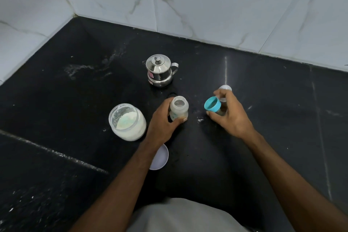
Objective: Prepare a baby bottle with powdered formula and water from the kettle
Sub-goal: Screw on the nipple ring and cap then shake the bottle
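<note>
An open, translucent baby bottle (178, 108) stands upright on the black counter (75, 88). My left hand (163, 120) grips its body from the left. My right hand (229, 115) holds the bottle's blue screw ring with the teat (212, 105), tilted, just right of the bottle. A small steel kettle (160, 70) with its lid on stands behind the bottle. An open glass jar of white formula powder (127, 121) stands to the left of my left hand.
A white lid (160, 157) lies on the counter, partly under my left forearm. Another small white cap (225, 87) sits behind my right hand. White marble-look tiled walls (207, 5) meet at the counter's back corner. Spilled powder specks dot the counter.
</note>
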`<state>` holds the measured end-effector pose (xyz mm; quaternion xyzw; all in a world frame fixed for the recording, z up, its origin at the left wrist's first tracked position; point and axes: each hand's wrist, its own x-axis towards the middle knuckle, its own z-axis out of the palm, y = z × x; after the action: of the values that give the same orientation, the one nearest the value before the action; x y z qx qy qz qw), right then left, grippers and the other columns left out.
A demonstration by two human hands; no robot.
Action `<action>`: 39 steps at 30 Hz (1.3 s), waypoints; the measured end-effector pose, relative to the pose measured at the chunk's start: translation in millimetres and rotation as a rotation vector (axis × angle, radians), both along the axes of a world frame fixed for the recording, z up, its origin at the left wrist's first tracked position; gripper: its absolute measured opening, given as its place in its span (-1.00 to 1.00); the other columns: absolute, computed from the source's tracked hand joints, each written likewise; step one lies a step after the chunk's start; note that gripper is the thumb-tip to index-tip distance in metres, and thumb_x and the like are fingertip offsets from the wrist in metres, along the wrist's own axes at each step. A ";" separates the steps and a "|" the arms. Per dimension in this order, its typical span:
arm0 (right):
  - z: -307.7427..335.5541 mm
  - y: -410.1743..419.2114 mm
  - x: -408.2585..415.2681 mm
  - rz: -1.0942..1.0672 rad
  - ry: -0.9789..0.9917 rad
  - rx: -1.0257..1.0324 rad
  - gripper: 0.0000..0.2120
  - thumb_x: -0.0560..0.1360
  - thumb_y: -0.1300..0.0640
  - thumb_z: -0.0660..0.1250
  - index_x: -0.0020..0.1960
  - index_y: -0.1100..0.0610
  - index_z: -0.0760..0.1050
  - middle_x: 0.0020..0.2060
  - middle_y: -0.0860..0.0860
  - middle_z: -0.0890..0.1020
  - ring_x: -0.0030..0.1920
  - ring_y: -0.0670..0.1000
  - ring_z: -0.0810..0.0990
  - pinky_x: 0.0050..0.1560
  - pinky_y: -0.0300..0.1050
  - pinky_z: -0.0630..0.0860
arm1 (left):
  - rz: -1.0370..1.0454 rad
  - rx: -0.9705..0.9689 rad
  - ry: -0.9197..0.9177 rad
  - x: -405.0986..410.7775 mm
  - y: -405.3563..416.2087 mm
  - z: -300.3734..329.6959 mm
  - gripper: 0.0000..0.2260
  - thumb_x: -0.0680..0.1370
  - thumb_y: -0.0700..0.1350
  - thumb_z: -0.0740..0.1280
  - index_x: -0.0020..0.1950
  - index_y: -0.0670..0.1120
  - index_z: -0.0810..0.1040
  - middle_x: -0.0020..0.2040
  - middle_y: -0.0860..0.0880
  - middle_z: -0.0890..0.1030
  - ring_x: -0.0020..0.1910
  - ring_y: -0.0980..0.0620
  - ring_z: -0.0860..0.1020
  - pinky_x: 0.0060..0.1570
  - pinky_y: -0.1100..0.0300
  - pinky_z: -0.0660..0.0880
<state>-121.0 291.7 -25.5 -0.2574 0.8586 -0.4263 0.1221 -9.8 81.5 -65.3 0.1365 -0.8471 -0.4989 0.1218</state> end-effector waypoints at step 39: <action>83.3 -100.3 -12.8 0.673 0.296 0.539 -0.55 0.40 0.04 0.50 0.25 -0.02 0.48 0.12 -0.05 0.45 0.10 -0.03 0.48 0.09 -0.06 0.54 | 0.023 0.035 -0.014 -1.3 -0.2 -9.6 -0.50 0.44 -0.11 0.51 0.27 0.11 0.36 0.09 0.31 0.45 0.11 0.57 0.39 0.07 0.61 0.30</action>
<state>-133.9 191.4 57.8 -0.5393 0.8157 -0.0826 0.1925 -11.0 81.3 -74.9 0.1519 -0.8374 -0.5113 0.1194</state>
